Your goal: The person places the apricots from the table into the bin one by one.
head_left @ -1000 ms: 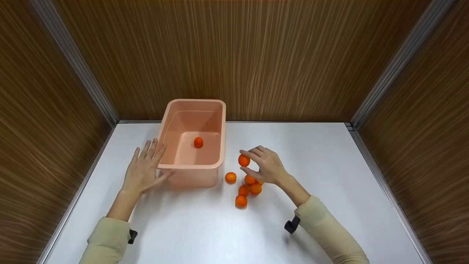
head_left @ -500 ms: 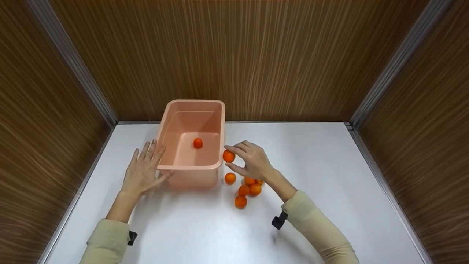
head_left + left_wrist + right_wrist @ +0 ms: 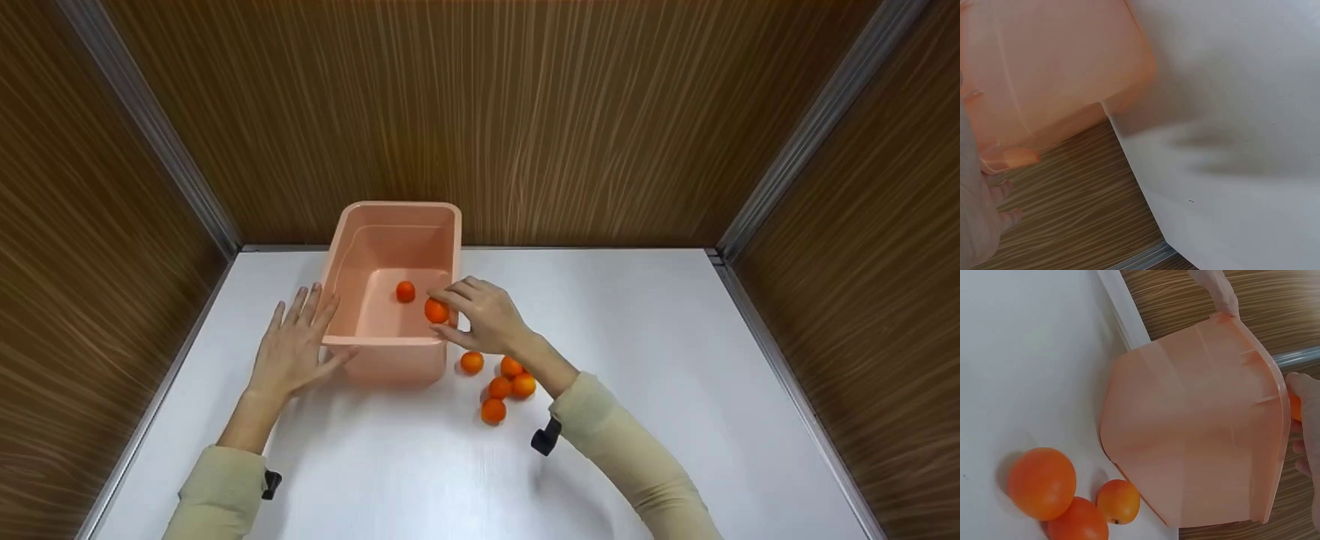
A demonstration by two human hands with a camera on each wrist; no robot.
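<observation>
Lying across the lower half of the head view, a white table [image 3: 675, 360] is being used as the work surface, closed in by brown wood-grain walls [image 3: 570, 112]. Left of centre on it, a pink tub [image 3: 352, 255] is being steadied by the left hand [image 3: 294, 349], whose straight fingers are being pressed flat against the tub's left wall and near corner, with nothing gripped. At the tub's right rim, the right hand [image 3: 484, 324] is being held just above the inside, and an orange [image 3: 436, 310] is being pinched between its thumb and fingertips. One orange in the tub [image 3: 406, 291] is being left lying on the tub floor near the middle. Just below and right of the tub's near corner, four loose oranges [image 3: 498, 387] are being kept in a close cluster on the table. A bounce off the rim is being risked if the pinched fruit is let go too close to that edge; it could then be sent rolling across the table.
</observation>
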